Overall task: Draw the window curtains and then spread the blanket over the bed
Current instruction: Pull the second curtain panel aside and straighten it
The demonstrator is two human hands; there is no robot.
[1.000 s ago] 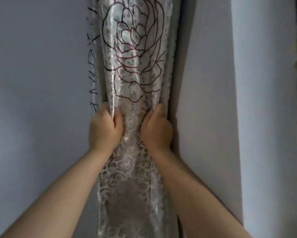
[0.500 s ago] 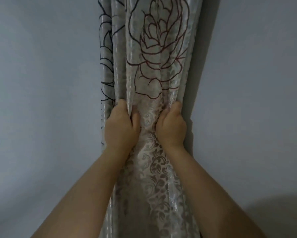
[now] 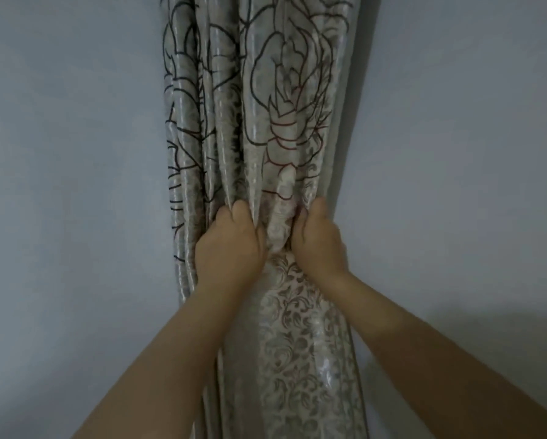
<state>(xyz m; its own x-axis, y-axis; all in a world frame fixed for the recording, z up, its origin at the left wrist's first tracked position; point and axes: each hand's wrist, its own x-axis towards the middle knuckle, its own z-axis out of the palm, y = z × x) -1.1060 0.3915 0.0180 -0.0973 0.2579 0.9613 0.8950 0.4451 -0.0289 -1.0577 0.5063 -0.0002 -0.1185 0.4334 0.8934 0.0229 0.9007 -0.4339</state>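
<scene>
A silvery curtain with large outlined roses above and a small leaf pattern below hangs bunched in folds against a pale wall. My left hand is clenched on the folds at the left of the bunch. My right hand grips the fabric close beside it on the right. Both forearms reach up from the lower edge of the view. The window, the bed and the blanket are out of sight.
Plain bluish-grey wall fills both sides of the curtain. A soft shadow lies on the wall at the lower right.
The view has swung left, so the wall corner and dark strip at the right are gone. The curtain bunch is wider, with more folds showing on the left. Both hands keep their grip.
</scene>
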